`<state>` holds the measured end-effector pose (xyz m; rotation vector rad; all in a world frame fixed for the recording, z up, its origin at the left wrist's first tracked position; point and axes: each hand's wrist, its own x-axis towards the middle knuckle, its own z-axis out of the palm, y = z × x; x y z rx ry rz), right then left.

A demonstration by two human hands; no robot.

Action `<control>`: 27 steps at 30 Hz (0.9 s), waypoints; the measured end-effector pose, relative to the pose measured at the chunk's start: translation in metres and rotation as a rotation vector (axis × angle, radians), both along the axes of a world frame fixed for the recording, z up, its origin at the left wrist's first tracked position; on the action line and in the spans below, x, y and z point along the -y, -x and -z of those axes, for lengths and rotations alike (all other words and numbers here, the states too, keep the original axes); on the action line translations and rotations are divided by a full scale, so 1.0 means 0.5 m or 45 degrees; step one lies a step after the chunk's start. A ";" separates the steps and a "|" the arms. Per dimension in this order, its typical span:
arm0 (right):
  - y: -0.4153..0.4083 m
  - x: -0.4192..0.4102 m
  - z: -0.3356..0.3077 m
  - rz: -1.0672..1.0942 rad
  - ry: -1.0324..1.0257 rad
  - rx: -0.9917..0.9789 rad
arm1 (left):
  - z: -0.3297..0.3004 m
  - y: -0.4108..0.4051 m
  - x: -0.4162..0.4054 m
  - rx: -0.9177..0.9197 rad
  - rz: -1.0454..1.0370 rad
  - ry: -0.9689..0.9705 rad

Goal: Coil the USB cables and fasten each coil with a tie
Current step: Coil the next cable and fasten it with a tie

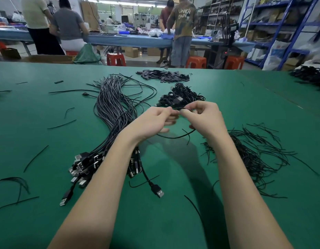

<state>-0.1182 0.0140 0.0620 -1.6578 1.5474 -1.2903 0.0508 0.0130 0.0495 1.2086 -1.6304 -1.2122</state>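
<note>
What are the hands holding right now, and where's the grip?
Both the left hand and the right hand pinch a thin black cable between fingertips; its lower loop hangs free below.

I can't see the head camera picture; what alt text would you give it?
Two bare hands, left hand and right hand, meet above a green table, pinching a thin black cable between them. A long bundle of USB cables lies to the left, loose ties to the right, finished coils behind.

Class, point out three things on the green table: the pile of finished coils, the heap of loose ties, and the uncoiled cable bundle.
pile of finished coils (182, 96), head view, middle of the pile.
heap of loose ties (252, 155), head view, dense centre.
uncoiled cable bundle (111, 105), head view, mid-length of the strands.
</note>
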 end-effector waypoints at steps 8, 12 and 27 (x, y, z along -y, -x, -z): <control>0.002 -0.037 -0.006 -1.119 -0.597 0.344 | -0.009 0.036 -0.011 -1.008 -0.038 -0.135; 0.031 -0.034 0.013 -1.208 -0.858 -0.032 | -0.027 -0.002 -0.020 -1.395 0.230 -0.186; 0.005 -0.010 -0.043 -0.508 -0.210 0.666 | 0.006 0.017 -0.014 -0.053 -0.079 -0.046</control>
